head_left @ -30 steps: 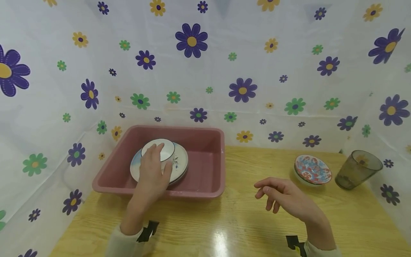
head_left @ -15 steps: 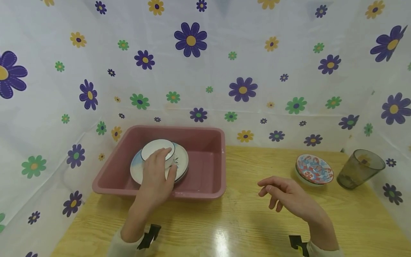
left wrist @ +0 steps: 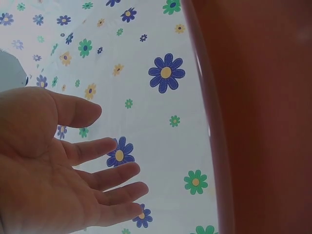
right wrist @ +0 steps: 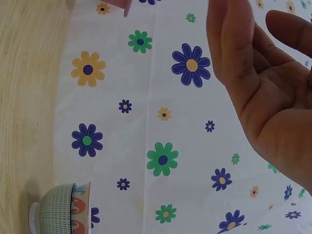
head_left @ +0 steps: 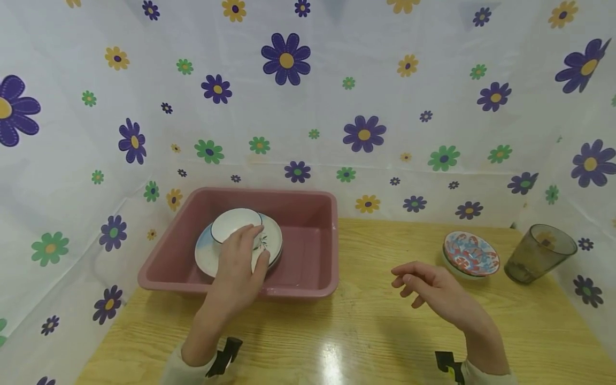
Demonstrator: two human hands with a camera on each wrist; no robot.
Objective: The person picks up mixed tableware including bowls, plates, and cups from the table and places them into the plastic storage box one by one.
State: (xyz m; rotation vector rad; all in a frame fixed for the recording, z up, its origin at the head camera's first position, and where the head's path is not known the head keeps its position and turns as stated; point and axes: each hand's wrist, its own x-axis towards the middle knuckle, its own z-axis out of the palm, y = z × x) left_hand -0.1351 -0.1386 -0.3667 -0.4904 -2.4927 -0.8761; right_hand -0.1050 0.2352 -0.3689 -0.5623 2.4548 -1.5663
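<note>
A pink plastic basin (head_left: 308, 256) stands at the left of the table; in it a white bowl (head_left: 233, 224) with a dark rim sits on stacked plates (head_left: 272, 235), the top one bearing a blue patch and a sprig. Over the basin's near side is my left hand (head_left: 238, 272), its fingers loosely spread above the plates and bowl. In the left wrist view the left palm (left wrist: 44, 161) holds nothing. My right hand (head_left: 440, 294) hovers over the table with relaxed, bent fingers and nothing in them. Beyond it are stacked bowls (head_left: 471, 254), the top one patterned red and blue inside.
A tinted translucent glass (head_left: 539, 254) stands to the right of the patterned bowls. The wooden table (head_left: 370, 342) is backed and flanked by a white sheet (head_left: 317, 107) printed with flowers.
My left hand has drawn back toward me and slightly right, off the white bowl, which stays in place. The right hand has shifted a little to the right.
</note>
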